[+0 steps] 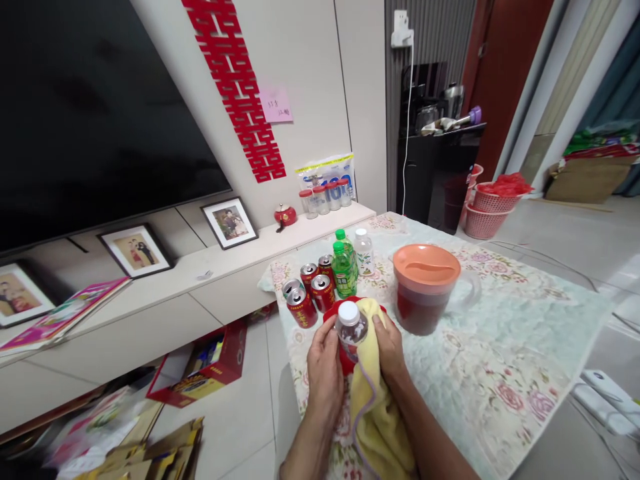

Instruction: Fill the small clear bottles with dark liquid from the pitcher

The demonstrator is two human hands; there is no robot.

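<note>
A clear plastic bottle [351, 327] with a white cap stands upright between my hands, over a red dish [347, 363] that it partly hides. My left hand [324, 357] is wrapped round the bottle's left side. In my right hand [391, 343] is a yellow cloth [370, 373], pressed against the bottle's right side and hanging down over my forearm. Just beyond are several red drink cans [303, 308], two green-capped bottles [345, 277] and a white-capped clear bottle [364, 253]. To the right stands a large pitcher [423, 307] of dark liquid with an orange lid.
A flowered cloth covers the table [500, 373]. Behind it, a long cabinet [280, 250] bears red-lidded jars [320, 200], a red pot [285, 215] and framed photos [230, 223]. A red box [205, 370] lies on the floor at left; pink baskets [487, 220] stand at right.
</note>
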